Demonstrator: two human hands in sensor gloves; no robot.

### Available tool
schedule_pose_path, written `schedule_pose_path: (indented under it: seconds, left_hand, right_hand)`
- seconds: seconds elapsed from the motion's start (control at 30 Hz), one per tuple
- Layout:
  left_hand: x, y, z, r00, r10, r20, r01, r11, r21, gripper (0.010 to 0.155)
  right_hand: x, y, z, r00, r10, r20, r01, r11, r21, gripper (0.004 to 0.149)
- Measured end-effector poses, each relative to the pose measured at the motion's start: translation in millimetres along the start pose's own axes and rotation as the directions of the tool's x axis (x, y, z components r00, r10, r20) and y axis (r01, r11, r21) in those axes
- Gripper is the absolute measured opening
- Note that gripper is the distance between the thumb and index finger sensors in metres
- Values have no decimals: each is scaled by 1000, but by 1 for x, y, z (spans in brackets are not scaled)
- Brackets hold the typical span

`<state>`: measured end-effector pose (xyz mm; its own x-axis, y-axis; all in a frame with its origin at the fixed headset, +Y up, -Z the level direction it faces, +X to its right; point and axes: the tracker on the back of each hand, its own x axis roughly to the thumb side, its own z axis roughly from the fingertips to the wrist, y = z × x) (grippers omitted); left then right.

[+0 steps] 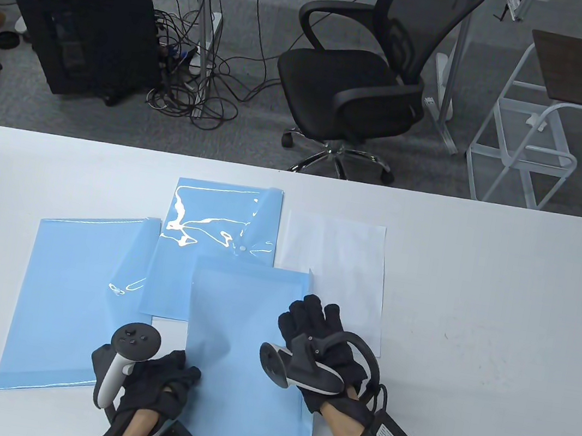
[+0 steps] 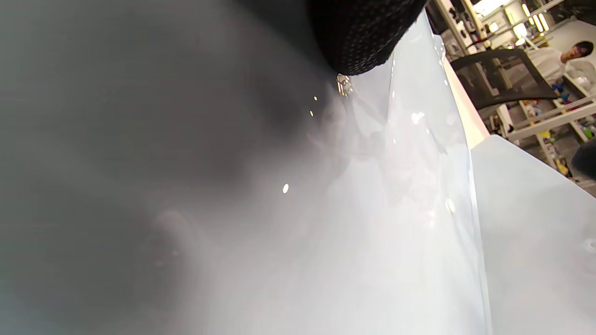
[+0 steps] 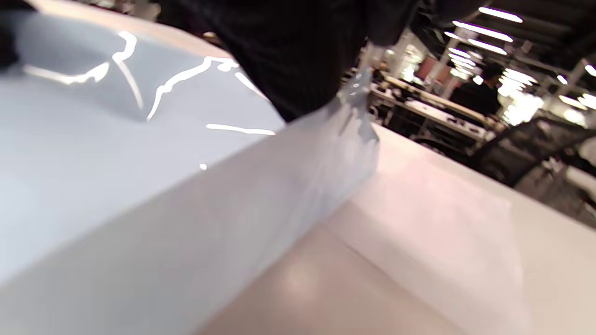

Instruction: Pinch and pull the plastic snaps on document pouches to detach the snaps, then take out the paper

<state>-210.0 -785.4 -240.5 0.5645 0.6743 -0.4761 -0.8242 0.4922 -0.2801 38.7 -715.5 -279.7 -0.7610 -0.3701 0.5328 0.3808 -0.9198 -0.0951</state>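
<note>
The near blue pouch [image 1: 247, 354] lies on the white table [image 1: 501, 317], overlapping two other pouches. The left hand [image 1: 163, 380] pinches its left edge; the right hand [image 1: 323, 344] grips its right edge beside the white paper [image 1: 339, 259].

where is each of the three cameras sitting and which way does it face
Table view: high above the table, looking down and outward at three blue pouches, white paper, a chair; the left hand and right hand both rest on the nearest pouch.
Left wrist view: low, skimming blurred pouch plastic; one gloved fingertip at top.
Right wrist view: low at the pouch's right edge, facing away; dark glove on top.
Shared: the nearest pouch appears in table and right wrist views.
</note>
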Motion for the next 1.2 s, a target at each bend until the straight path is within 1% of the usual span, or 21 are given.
schedule_pose_path:
  seconds: [0.07, 0.1, 0.17, 0.23, 0.3, 0.37, 0.4, 0.43, 0.5, 0.6, 0.63, 0.67, 0.7, 0.77, 0.83, 0.9, 1.03, 1.07, 1.17, 1.2]
  left_hand:
    - [0, 0, 0, 1000, 3, -1, -3, 1000, -2, 45]
    - [-1, 0, 0, 1000, 6, -1, -6, 1000, -6, 45]
    - [-1, 1, 0, 1000, 18, -2, -18, 1000, -13, 45]
    - [-2, 1, 0, 1000, 20, -3, -20, 1000, -16, 45]
    - [-1, 1, 0, 1000, 19, -3, -19, 1000, -12, 45]
    - [-1, 1, 1, 1000, 13, -1, -13, 1000, -7, 45]
    - [-1, 1, 1, 1000, 10, 0, -10, 1000, -5, 45]
    - [-1, 1, 1, 1000, 7, 1, -7, 1000, -4, 45]
    - [-1, 1, 1, 1000, 9, 0, -9, 1000, -5, 45]
    - [-1, 1, 1, 1000, 13, -1, -13, 1000, -5, 45]
    - [-1, 1, 1, 1000, 13, -1, -13, 1000, -4, 45]
    - [-1, 1, 1, 1000, 12, -1, -12, 1000, -3, 45]
    - [-1, 1, 1, 1000, 15, -3, -15, 1000, -3, 45]
    - [-1, 0, 2, 1000, 17, -3, -17, 1000, 0, 45]
    - [-1, 0, 2, 1000, 13, -3, -13, 1000, 2, 45]
    - [-1, 0, 1, 1000, 17, -4, -17, 1000, 1, 45]
    - [-1, 0, 2, 1000, 20, -2, -20, 1000, 2, 45]
    - [-2, 0, 2, 1000, 20, 0, -20, 1000, 2, 45]
    - [-3, 0, 2, 999, 50, 4, -50, 999, -7, 45]
    - [-3, 0, 2, 998, 69, 8, -69, 998, -15, 45]
  right_hand:
    - [9, 0, 10, 985, 128, 118, -117, 989, -90, 64]
    - [13, 1, 12, 979, 146, 141, -131, 986, -106, 61]
    - [18, 4, 18, 976, 132, 172, -117, 989, -96, 56]
    - [19, 7, 20, 981, 113, 159, -105, 993, -54, 50]
    - [14, 8, 20, 992, 46, 120, -48, 999, 9, 46]
    - [2, 8, 22, 988, -151, 45, 149, 988, 36, 46]
    - [-1, 7, 23, 978, -207, 17, 206, 978, 33, 48]
    - [-7, 7, 24, 957, -290, -21, 290, 957, 12, 49]
    - [-15, 8, 27, 918, -385, -99, 388, 922, 10, 54]
    - [-25, 15, 29, 819, -551, -159, 552, 833, -41, 56]
    - [-29, 20, 30, 771, -612, -176, 611, 789, -66, 56]
    - [-31, 22, 30, 745, -638, -194, 636, 768, -79, 56]
    - [-36, 27, 30, 721, -657, -220, 654, 750, -97, 55]
    - [-43, 33, 30, 723, -644, -250, 638, 761, -116, 55]
    - [-49, 39, 31, 718, -638, -277, 640, 762, -94, 54]
    - [-54, 46, 31, 704, -649, -289, 659, 748, -75, 53]
    - [-57, 63, 30, 637, -706, -311, 732, 680, -43, 54]
    - [-58, 66, 29, 628, -712, -315, 741, 671, -39, 54]
    - [-58, 74, 29, 572, -754, -322, 784, 618, -54, 53]
    - [-58, 75, 29, 559, -765, -320, 788, 610, -82, 52]
